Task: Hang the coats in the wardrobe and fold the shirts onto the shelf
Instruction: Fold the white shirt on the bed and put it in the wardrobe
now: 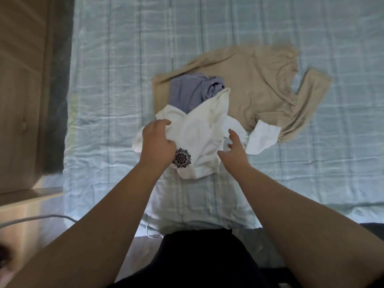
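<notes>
left hand [158, 140] grasps white shirt [199, 142] edge — right hand [234, 148] released | bed [116, 100] roomy leftward

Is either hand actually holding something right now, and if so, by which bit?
The left hand grips the white shirt at its left edge, fabric bunched under the fingers. The right hand is open just above it, holding nothing.
</notes>
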Demonstrator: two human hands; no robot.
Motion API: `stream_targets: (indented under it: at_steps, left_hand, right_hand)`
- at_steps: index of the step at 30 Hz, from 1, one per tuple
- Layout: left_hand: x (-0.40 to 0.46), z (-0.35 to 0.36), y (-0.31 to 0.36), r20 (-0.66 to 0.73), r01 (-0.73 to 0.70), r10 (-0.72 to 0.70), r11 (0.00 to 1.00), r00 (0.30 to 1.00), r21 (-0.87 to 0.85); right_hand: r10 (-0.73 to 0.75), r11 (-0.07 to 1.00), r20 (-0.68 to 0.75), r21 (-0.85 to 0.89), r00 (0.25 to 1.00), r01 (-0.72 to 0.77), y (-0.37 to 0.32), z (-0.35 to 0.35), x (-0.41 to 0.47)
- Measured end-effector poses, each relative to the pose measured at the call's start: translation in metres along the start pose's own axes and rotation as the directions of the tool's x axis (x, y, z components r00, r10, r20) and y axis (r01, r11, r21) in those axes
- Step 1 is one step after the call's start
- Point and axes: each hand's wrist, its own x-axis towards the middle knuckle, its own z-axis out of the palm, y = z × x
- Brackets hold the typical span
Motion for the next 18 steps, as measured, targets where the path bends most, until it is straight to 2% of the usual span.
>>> stream_targets:
  at_steps: [2,5,7,13,18]
  left_hand:
    - [-0.001,0.003,0.007,0.044,-0.05,0.05,0.999,0.998,-0.019]
    - [-0.001,0.008,0.014,0.06,-0.13,0.132,0.991,0.989,-0.037]
    - [0.003,0.006,0.02,0.047,-0.136,0.138,0.99,0.989,-0.044]
    - [0.015,0.006,0.057,0.159,-0.212,0.212,0.977,0.964,-0.018]
    - [0.009,0.01,0.117,0.327,-0.337,0.341,0.939,0.881,-0.071]
  right_hand:
    - [0.011,0.998,0.047,0.06,0.999,-0.014,-0.004,0.005,0.011]
    - [0.19,0.918,0.18,0.315,0.965,-0.24,-0.008,0.01,0.021]
    - [0.215,0.867,0.237,0.4,0.947,-0.297,-0.007,0.01,0.019]
    - [0.097,0.926,0.049,0.362,0.994,-0.108,-0.012,-0.025,-0.019]
    - [0.016,0.903,0.046,0.428,0.999,-0.034,-0.03,-0.099,-0.082]
